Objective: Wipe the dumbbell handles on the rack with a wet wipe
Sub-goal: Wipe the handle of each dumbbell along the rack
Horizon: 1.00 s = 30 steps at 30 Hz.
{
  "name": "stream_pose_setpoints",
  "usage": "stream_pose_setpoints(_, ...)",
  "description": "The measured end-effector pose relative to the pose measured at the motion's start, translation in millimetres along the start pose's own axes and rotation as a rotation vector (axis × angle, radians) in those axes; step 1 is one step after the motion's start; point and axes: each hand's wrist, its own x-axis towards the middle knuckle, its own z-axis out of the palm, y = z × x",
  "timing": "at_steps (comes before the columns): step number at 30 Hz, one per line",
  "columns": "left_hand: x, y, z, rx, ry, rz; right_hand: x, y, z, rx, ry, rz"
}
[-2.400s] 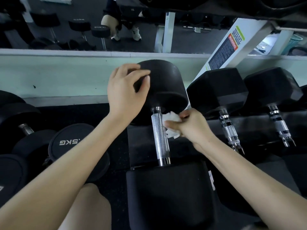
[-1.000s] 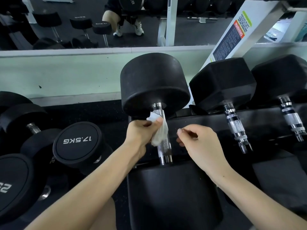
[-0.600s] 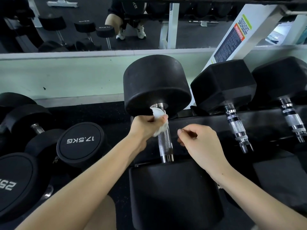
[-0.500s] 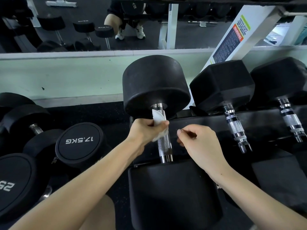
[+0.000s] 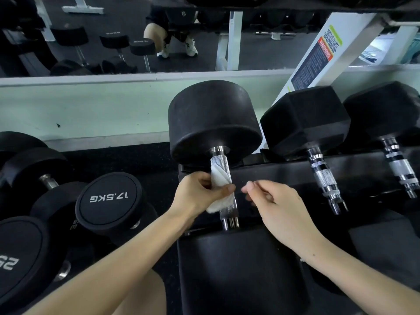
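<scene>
Near end: the big black rubber dumbbell head closest to us sits low in the frame, and neither hand is on it.
Left hand: the left hand is clamped on the white wet wipe, thumb across the front, pressing it against the bar.
Right hand: the right hand hovers just beside the bar on the other side. Its fingers are loosely curled, it holds nothing I can see, and it is not touching metal.
Wipe: bunched and twisted, it lies along the left and front of the knurled chrome handle of the round dumbbell. Bare metal shows above it and at the bottom end.
Rack: the black metal rack shelf carries this dumbbell and two more to its right.
Still waiting: the ringed chrome handle of the first hex dumbbell and the banded handle of the second hex dumbbell stand well apart from the wipe. Whether they are already clean, I cannot tell.
Progress: mid-wipe on one handle. My read is that the job is partway at best.
Off the rack: the round black 17.5KG dumbbell lies on the floor at left, probably outside this job.
</scene>
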Motion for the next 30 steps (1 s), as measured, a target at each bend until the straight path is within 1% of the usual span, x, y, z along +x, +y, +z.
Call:
stream_pose_setpoints(3,2.0,0.7,1.7,-0.004,0.083,-0.039,-3.4,2.2,0.1,-0.018,-0.02,0.005)
stream_pose_setpoints(5,2.6,1.7,2.5,0.018,0.091,-0.035,-2.5,2.3,1.3,-0.029,-0.046,-0.004)
stream_pose_setpoints(9,-4.8,9.6,3.1,0.011,0.052,-0.07,-3.0,-0.1,-2.6,-0.03,-0.093,0.038)
stream_pose_setpoints(11,-8.3,13.4,0.0,-0.049,0.037,-0.131,-2.6,-2.5,-5.4,-0.052,-0.139,0.053)
stream_pose_setpoints(13,-10.2,15.3,-8.3,-0.116,-0.011,-0.186,-1.5,-4.5,-7.2,-0.06,-0.183,0.071)
stream_pose_setpoints(15,-12.8,16.3,-19.8,-0.125,-0.059,-0.189,-0.4,-5.2,-7.9,-0.053,-0.214,0.093)
stream_pose_setpoints(18,-18.3,17.2,-28.8,-0.141,-0.082,-0.201,1.8,-4.4,-7.9,-0.067,-0.249,0.104)
stream_pose_setpoints(21,-22.3,19.8,-23.2,-0.148,-0.067,-0.256,2.7,-6.1,-9.3,-0.079,-0.248,0.118)
stream_pose_setpoints(24,-23.2,19.3,-14.8,-0.071,-0.036,-0.246,3.8,-7.8,-10.0,-0.021,-0.221,0.165)
stream_pose_setpoints(26,-25.5,19.8,-13.0,0.011,-0.036,-0.223,3.7,-8.7,-9.3,0.032,-0.2,0.196)
stream_pose_setpoints(28,-27.8,22.2,-12.9,0.045,-0.04,-0.231,8.0,-10.7,-7.5,0.067,-0.186,0.253)
stream_pose_setpoints(30,-30.3,29.1,-14.4,0.031,-0.034,-0.259,15.6,-15.8,-5.1,0.016,-0.185,0.303)
